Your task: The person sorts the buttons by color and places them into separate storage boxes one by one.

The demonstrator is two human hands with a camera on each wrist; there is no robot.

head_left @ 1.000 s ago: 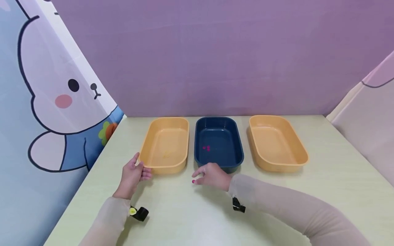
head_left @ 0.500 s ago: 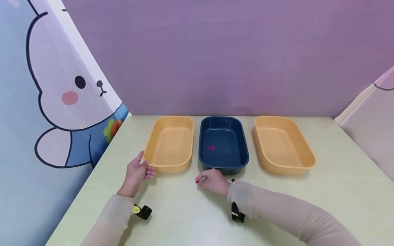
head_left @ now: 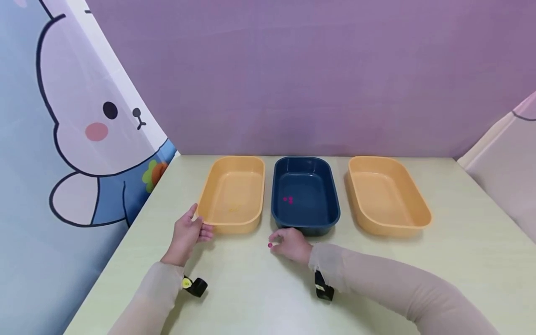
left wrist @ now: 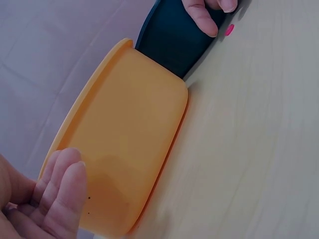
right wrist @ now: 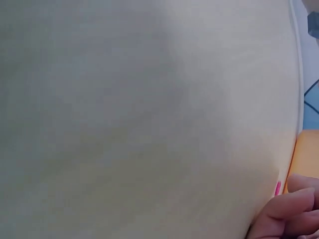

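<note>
My left hand is at the near left corner of the left yellow tray, thumb up beside the rim and fingers loosely extended along its front. In the left wrist view those fingers lie before the tray wall. My right hand is low in front of the dark blue tray, thumb and forefinger parted. Just off its fingertips a small pink disc lies on the table; the left wrist view shows a gap between the disc and the fingers.
Several small pink pieces lie in the blue tray, and small yellow pieces in the left yellow tray. Another yellow tray stands at right on the pale table. A purple cloth hangs behind.
The head view has shifted slightly. My right thumb and forefinger, close together over the pink disc half a second ago, have parted, and the disc now shows plainly. The left hand keeps its place.
</note>
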